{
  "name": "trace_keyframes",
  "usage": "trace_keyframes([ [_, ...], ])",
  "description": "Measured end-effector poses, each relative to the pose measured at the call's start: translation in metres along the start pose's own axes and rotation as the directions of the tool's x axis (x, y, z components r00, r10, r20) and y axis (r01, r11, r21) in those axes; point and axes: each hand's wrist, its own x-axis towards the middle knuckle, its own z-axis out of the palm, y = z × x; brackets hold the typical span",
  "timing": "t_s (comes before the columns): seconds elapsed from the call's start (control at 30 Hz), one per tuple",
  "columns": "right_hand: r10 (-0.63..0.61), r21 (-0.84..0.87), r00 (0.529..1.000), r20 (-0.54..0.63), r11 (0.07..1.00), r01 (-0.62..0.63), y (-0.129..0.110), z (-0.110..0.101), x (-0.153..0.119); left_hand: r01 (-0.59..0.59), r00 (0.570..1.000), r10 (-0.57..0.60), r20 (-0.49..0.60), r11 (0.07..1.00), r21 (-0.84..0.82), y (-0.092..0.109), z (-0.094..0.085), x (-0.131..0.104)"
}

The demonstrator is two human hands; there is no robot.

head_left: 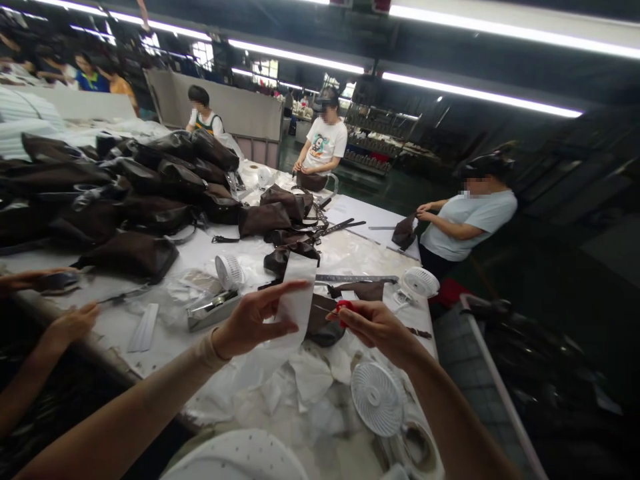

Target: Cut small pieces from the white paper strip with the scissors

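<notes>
My left hand (250, 320) pinches a white slip of paper (299, 290) upright between thumb and fingers. Close by on the right, my right hand (375, 327) closes on a small red-handled tool (345, 308) with a thin metal tip pointing left; it looks like thread snips, though its exact kind is hard to make out. Just behind and below the tip lies a dark brown bag (325, 330), partly covered by the paper. Farther back are another brown piece (365, 291) and a dark studded strap (355, 279).
A heap of brown bags (165, 173) fills the table's left side. Small white fans (377, 399) and a tape dispenser (213, 310) stand around my arms. A co-worker's hands (75, 327) are at left; two people (320, 143) work across. A crate (480, 360) stands right.
</notes>
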Motion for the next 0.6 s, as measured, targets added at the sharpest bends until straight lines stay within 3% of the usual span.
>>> trace_keyframes([
  [0.6, -0.031, -0.09, 0.998, 0.057, 0.995, 0.036, -0.017, 0.006, 0.006, -0.056, 0.997, 0.055, 0.048, 0.998, 0.018, 0.003, 0.006, 0.003],
])
